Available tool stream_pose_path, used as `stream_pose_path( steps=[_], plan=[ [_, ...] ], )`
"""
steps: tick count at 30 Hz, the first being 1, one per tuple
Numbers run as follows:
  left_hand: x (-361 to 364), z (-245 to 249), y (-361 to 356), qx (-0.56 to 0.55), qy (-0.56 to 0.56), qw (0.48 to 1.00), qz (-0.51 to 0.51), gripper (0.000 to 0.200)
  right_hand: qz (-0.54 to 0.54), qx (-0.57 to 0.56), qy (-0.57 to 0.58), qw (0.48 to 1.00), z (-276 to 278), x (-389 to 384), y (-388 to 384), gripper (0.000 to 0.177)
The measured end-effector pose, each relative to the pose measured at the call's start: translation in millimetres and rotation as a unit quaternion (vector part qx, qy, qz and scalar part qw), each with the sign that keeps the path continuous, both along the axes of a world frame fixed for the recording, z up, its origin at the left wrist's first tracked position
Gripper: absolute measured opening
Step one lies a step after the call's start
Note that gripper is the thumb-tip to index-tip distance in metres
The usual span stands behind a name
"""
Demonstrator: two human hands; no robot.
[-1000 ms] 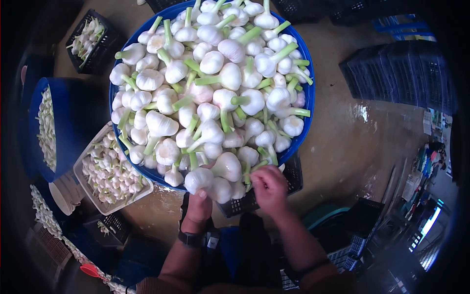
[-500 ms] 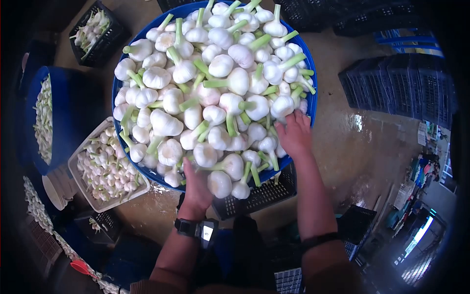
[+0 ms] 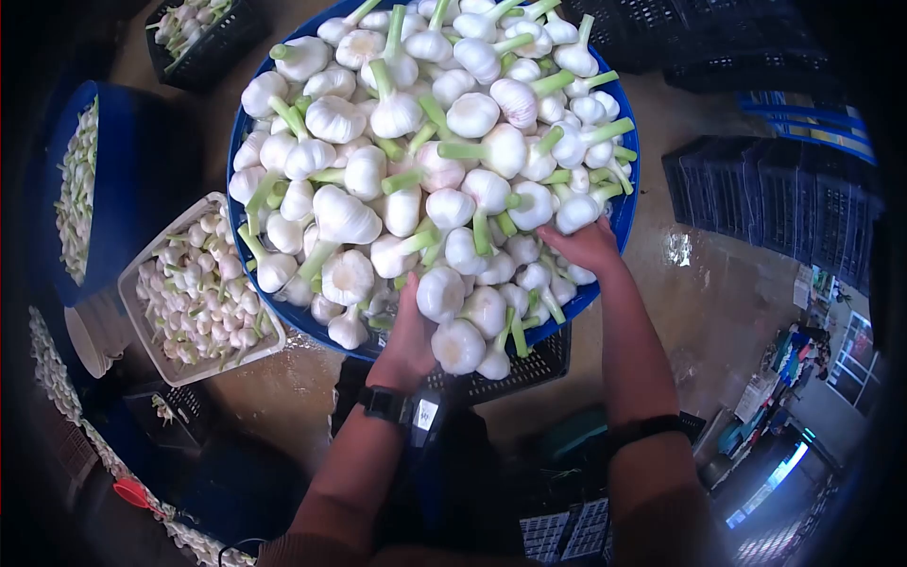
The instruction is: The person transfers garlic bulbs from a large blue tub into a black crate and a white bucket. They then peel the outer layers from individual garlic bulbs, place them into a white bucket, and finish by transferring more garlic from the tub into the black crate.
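A large blue round tub (image 3: 625, 203) is heaped with white garlic bulbs (image 3: 345, 215) that have short green stems. At the tub's near edge my left hand (image 3: 408, 333) is cupped beside several bulbs; its thumb points up and its other fingers are hidden under them. My right hand (image 3: 583, 248) is at the right side of the heap, its fingers reaching in under a bulb. What its fingertips touch is hidden by the garlic.
A white crate (image 3: 269, 346) of garlic stands left of the tub. A blue barrel (image 3: 118, 189) and a black crate (image 3: 227, 47) hold more garlic. Dark crates (image 3: 765, 194) are stacked at the right. A red object (image 3: 132, 492) lies at the lower left.
My left hand has moved up and to the right, with bulbs gathered beside it. My right hand has slid deeper beneath a bulb, and its fingers are now mostly hidden. The view has shifted slightly.
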State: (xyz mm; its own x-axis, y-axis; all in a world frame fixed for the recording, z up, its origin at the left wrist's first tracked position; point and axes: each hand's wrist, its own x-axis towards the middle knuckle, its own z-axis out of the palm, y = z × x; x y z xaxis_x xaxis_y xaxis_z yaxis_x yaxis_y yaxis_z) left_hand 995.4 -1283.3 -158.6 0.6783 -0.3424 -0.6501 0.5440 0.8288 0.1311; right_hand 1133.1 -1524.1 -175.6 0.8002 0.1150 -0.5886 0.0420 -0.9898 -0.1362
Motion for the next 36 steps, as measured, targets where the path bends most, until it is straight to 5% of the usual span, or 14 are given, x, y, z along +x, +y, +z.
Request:
stream_pose_path(
  steps=[1, 3, 4, 8, 13, 19, 23, 27, 29, 30, 31, 32, 34, 36],
  plan=[
    [0, -3, -2, -0.018, 0.003, 1.0, 0.018, 0.069, -0.001, -0.001, 0.0, 1.0, 0, -1, -3, 0.073],
    [0, 9, 2, -0.085, -0.006, 0.996, 0.042, 0.066, -0.149, 0.234, 0.172, 0.945, 2, 7, -7, 0.068],
    [-7, 6, 7, -0.046, -0.009, 0.999, 0.005, 0.064, -0.196, 0.293, 0.16, 0.922, -3, -1, -7, 0.065],
    [-25, 6, 18, -0.041, 0.04, 0.998, -0.01, 0.057, -0.248, 0.274, 0.284, 0.885, 4, -11, -16, 0.075],
    [-6, -8, 11, 0.037, 0.075, 0.996, -0.023, 0.054, -0.244, 0.247, 0.246, 0.905, -8, 3, -10, 0.08],
    [-22, -18, 19, -0.093, 0.047, 0.994, -0.028, 0.053, -0.263, 0.278, 0.314, 0.869, 12, -1, -7, 0.079],
    [-27, 29, 29, -0.101, -0.01, 0.995, 0.025, 0.049, -0.313, 0.295, 0.394, 0.812, 28, -26, -8, 0.065],
    [-32, -1, 29, -0.045, 0.043, 0.998, -0.023, 0.044, -0.429, 0.388, 0.427, 0.695, 28, -36, 5, 0.053],
    [-22, -6, 10, 0.037, -0.165, 0.98, -0.106, 0.042, -0.486, 0.394, 0.433, 0.649, 27, -39, 10, 0.049],
    [-29, 0, -4, -0.104, 0.063, 0.99, -0.068, 0.038, -0.486, 0.366, 0.405, 0.683, 24, -46, 8, 0.048],
    [-35, -5, -8, -0.011, -0.058, 0.99, -0.13, 0.044, -0.485, 0.336, 0.376, 0.714, 21, -54, 5, 0.047],
    [-39, 2, -18, 0.034, -0.074, 0.99, -0.112, 0.054, -0.474, 0.427, 0.4, 0.658, 20, -64, -5, 0.052],
    [-44, 21, -27, 0.079, -0.129, 0.983, -0.107, 0.084, -0.393, 0.516, 0.415, 0.638, 32, -79, -12, 0.057],
    [-54, 36, -28, 0.162, -0.229, 0.943, -0.178, 0.091, -0.304, 0.6, 0.423, 0.607, 48, -100, -20, 0.064]
  ],
)
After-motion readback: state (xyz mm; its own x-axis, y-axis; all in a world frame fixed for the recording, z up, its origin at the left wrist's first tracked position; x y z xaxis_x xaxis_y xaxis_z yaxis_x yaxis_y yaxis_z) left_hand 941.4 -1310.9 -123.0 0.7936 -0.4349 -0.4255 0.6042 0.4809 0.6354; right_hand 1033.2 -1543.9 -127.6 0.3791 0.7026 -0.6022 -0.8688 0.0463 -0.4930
